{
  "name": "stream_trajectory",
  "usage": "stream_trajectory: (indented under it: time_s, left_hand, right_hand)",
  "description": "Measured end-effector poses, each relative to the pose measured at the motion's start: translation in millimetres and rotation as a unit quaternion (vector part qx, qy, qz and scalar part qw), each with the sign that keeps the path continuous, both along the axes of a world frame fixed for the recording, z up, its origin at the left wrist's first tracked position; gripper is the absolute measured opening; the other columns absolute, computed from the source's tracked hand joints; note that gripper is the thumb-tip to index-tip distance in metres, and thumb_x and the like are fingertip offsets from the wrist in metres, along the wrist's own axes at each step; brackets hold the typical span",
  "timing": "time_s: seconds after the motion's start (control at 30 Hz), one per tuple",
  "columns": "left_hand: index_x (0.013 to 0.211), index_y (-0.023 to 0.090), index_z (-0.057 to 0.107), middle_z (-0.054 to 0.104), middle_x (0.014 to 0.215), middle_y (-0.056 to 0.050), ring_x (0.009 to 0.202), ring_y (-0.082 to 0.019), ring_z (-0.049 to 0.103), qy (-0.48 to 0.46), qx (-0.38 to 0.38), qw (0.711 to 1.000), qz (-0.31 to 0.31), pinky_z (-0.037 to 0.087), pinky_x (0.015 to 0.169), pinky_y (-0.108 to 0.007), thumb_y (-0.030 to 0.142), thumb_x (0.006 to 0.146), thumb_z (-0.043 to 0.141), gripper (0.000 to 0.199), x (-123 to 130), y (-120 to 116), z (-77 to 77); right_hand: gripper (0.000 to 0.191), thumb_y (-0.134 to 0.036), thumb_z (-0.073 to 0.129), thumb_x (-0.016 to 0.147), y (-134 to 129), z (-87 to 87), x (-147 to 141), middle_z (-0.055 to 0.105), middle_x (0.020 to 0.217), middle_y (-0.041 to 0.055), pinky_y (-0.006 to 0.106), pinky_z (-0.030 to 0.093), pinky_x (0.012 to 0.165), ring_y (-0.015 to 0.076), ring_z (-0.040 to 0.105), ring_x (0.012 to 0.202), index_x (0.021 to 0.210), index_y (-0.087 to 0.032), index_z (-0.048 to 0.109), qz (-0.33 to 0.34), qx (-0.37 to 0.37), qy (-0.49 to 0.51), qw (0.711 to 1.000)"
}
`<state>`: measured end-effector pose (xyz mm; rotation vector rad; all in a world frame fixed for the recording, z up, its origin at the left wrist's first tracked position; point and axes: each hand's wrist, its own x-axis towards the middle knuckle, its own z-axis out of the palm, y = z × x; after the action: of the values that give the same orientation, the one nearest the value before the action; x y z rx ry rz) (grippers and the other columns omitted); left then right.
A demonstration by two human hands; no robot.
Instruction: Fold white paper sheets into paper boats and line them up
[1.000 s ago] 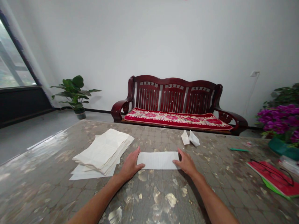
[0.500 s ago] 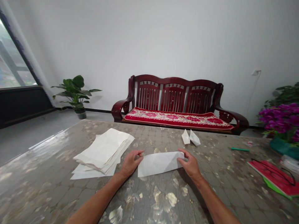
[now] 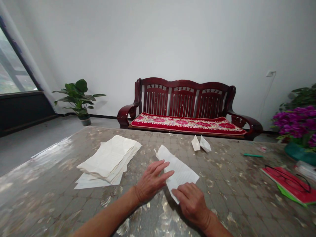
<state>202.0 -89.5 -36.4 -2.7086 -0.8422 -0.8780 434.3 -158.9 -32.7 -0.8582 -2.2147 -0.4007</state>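
Closest in, the right hand (image 3: 194,204) has its thumb and curled fingers clamped on the near end of a white paper strip (image 3: 182,169)! Just beyond, the left hand (image 3: 154,179) is open, fingers stretched out flat and reaching over the strip's left edge. And the strip itself? Slanting between and beyond the two hands, above the middle of the patterned table (image 3: 81,214), its far end pointing away to the left.

Over on the right, dark-framed glasses (image 3: 309,189) rest on a red book (image 3: 274,175), something bright green peeking out beneath. Across to the left, a loose paper stack (image 3: 108,156), edges uneven. Farther on, a green pen (image 3: 253,155), then white folded paper (image 3: 196,144) showing two peaks. And past the table, a dark red wooden bench (image 3: 182,102) wears its floral mat (image 3: 181,121)!
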Motion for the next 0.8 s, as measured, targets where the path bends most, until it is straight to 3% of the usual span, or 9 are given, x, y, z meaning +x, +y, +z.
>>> stream_trajectory:
  time_s: [0.13,0.2,0.3,0.37,0.43,0.53,0.8]
  left_hand:
    - [0.106,0.028,0.071,0.066,0.123,-0.006,0.120,-0.023,0.052,-0.017,-0.039,0.999,-0.013,0.043,0.104,-0.041,0.024,0.094,0.053,0.022,-1.3,3.8,-13.2]
    - [0.101,0.025,0.072,0.069,0.115,-0.008,0.113,-0.021,0.057,-0.034,-0.072,0.996,-0.027,0.047,0.100,-0.039,0.021,0.094,0.051,0.023,-7.9,10.1,-21.2]
    - [0.100,0.023,0.073,0.069,0.113,-0.009,0.119,-0.022,0.056,-0.075,-0.123,0.989,-0.041,0.049,0.101,-0.041,0.020,0.093,0.050,0.024,-18.1,18.7,-33.1]
    - [0.101,0.023,0.072,0.069,0.116,-0.010,0.125,-0.023,0.054,-0.096,-0.150,0.983,-0.042,0.047,0.104,-0.044,0.022,0.093,0.052,0.022,-22.4,22.3,-39.6]
    - [0.104,0.024,0.072,0.069,0.118,-0.010,0.128,-0.023,0.052,-0.107,-0.167,0.979,-0.052,0.046,0.106,-0.046,0.023,0.094,0.052,0.022,-24.6,24.1,-44.5]
    - [0.107,0.023,0.071,0.069,0.120,-0.012,0.130,-0.023,0.052,-0.117,-0.192,0.972,-0.065,0.046,0.106,-0.046,0.023,0.094,0.051,0.024,-26.2,25.2,-48.4]
    - [0.105,0.025,0.074,0.071,0.119,-0.010,0.126,-0.023,0.056,-0.158,-0.291,0.943,-0.045,0.047,0.105,-0.047,0.024,0.093,0.053,0.025,-26.1,27.8,-47.4]
  right_hand:
    - [0.022,-0.019,0.048,0.092,-9.0,3.9,-15.1,0.064,0.078,0.0045,0.030,0.039,0.067,0.0182,0.055,0.073,0.105,-0.021,0.065,0.020,-0.104,0.007,0.994]
    - [0.023,-0.026,0.051,0.093,-6.4,11.4,-14.0,0.067,0.085,0.0051,0.030,0.044,0.071,0.0187,0.058,0.078,0.111,-0.022,0.065,0.052,-0.192,0.036,0.979]
    - [0.030,-0.024,0.041,0.099,10.2,24.5,-1.7,0.070,0.095,0.0058,0.027,0.050,0.077,0.0158,0.063,0.086,0.117,-0.022,0.064,0.076,-0.282,0.129,0.948]
    - [0.033,-0.021,0.041,0.098,27.0,29.8,10.1,0.070,0.100,0.0074,0.031,0.050,0.083,0.0175,0.063,0.092,0.121,-0.022,0.064,0.030,-0.272,0.135,0.952]
    - [0.037,-0.015,0.045,0.093,44.0,29.6,21.9,0.070,0.112,0.0083,0.038,0.047,0.094,0.0214,0.059,0.107,0.122,-0.023,0.065,0.025,-0.249,0.054,0.967]
    - [0.045,-0.008,0.046,0.088,63.4,20.0,37.7,0.067,0.124,0.0058,0.043,0.038,0.107,0.0229,0.050,0.126,0.125,-0.026,0.065,0.019,-0.251,-0.058,0.966]
    - [0.045,-0.012,0.045,0.090,75.3,-7.1,59.2,0.063,0.132,0.0038,0.043,0.037,0.108,0.0220,0.046,0.131,0.128,-0.030,0.063,-0.003,-0.228,-0.103,0.968]
